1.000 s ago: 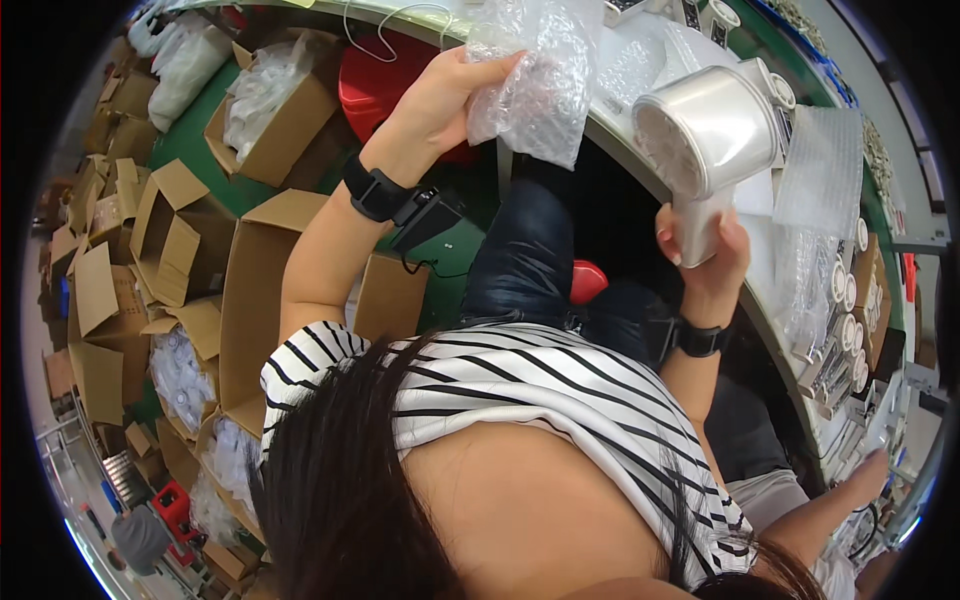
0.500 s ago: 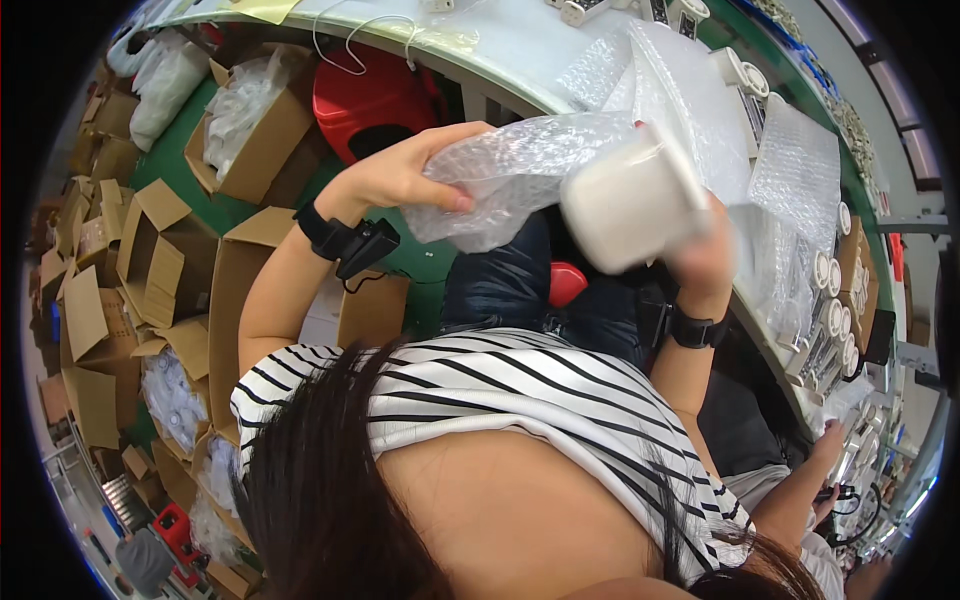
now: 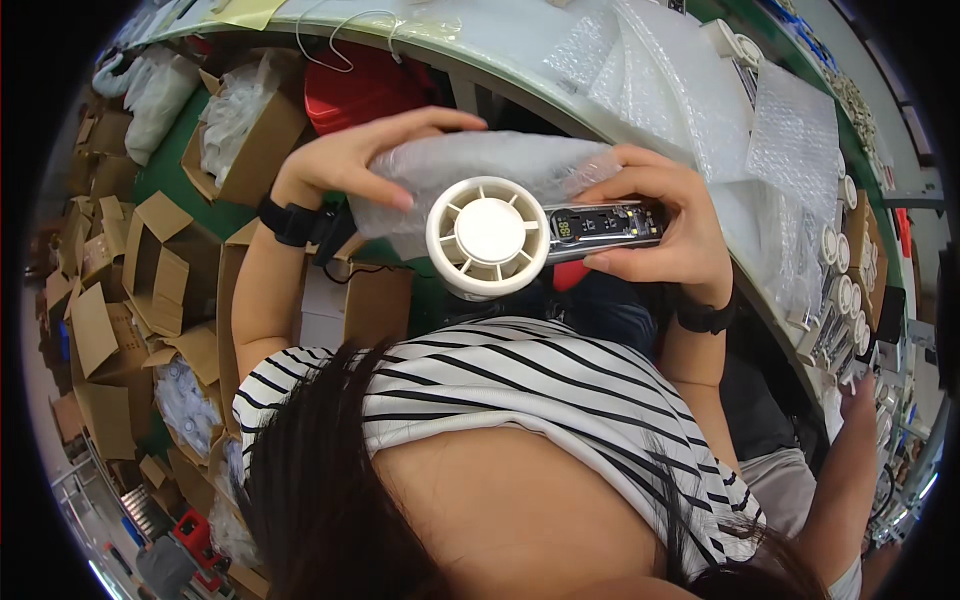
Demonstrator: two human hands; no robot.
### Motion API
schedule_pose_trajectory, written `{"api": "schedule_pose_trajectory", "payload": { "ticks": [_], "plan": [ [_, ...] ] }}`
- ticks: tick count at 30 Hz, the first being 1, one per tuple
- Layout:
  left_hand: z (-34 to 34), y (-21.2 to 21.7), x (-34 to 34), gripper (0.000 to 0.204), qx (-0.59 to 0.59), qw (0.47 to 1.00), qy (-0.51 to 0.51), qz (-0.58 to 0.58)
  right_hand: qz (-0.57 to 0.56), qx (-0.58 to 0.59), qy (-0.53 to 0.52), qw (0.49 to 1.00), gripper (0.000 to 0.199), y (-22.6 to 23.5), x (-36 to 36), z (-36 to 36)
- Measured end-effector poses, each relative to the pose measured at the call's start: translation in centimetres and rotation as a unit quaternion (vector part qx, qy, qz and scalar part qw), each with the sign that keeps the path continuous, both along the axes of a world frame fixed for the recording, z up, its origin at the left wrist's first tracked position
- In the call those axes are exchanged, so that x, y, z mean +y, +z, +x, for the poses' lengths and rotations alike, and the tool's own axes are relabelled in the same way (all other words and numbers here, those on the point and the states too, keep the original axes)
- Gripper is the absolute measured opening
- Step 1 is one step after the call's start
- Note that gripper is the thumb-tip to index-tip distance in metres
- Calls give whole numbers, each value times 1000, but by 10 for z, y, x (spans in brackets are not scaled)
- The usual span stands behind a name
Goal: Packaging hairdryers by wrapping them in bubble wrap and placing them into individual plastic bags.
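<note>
My right hand (image 3: 680, 225) is closed around the dark handle of a handheld fan (image 3: 490, 232), whose round white vented head points left. A small lit display and circuit parts show along the handle. Behind the fan stretches a bubble-wrap bag (image 3: 480, 155), with its right end at the fingers of my right hand. My left hand (image 3: 345, 170) grips the bag's left end between thumb and fingers; some of those fingers are hidden behind it. Fan and bag are held over my lap, in front of the table edge.
Bubble-wrap sheets (image 3: 660, 95) lie on the curved white table (image 3: 480, 50). More white-headed fans (image 3: 845, 300) line its right side, near a co-worker's arm (image 3: 840, 470). Open cardboard boxes (image 3: 165, 265) crowd the floor at left. A red stool (image 3: 360, 95) stands under the table.
My right hand has turned the fan, so its vented head now faces up and left with the handle visible. The bubble-wrap bag is now stretched behind it between both hands.
</note>
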State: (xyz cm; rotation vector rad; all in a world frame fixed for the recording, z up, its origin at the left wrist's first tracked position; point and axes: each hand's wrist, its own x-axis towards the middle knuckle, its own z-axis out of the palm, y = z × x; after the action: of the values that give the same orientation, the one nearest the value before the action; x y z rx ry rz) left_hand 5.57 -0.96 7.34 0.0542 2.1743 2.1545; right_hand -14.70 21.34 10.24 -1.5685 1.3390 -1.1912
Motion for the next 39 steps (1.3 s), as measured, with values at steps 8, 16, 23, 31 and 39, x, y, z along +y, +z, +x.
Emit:
{"api": "schedule_pose_trajectory", "payload": {
  "ticks": [8, 16, 23, 31, 39],
  "plan": [
    [-21, 36, 14, 46, 84, 965, -5, -250, -30, 80, 63, 994, 36, 3, -14, -3],
    [-29, 29, 22, 33, 36, 955, 162, -246, -79, 105, 27, 991, 33, 3, -14, -8],
    [-39, 25, 30, 33, 118, 866, 252, -416, -144, 137, 105, 974, 30, 7, -18, -6],
    [-45, 23, 32, 41, 140, 818, 235, -506, -97, 136, 133, 977, 28, 22, -16, -4],
    [-77, 20, 22, 37, 218, 807, 129, -533, -36, 199, 49, 978, 29, 18, -17, -7]
  ]
}}
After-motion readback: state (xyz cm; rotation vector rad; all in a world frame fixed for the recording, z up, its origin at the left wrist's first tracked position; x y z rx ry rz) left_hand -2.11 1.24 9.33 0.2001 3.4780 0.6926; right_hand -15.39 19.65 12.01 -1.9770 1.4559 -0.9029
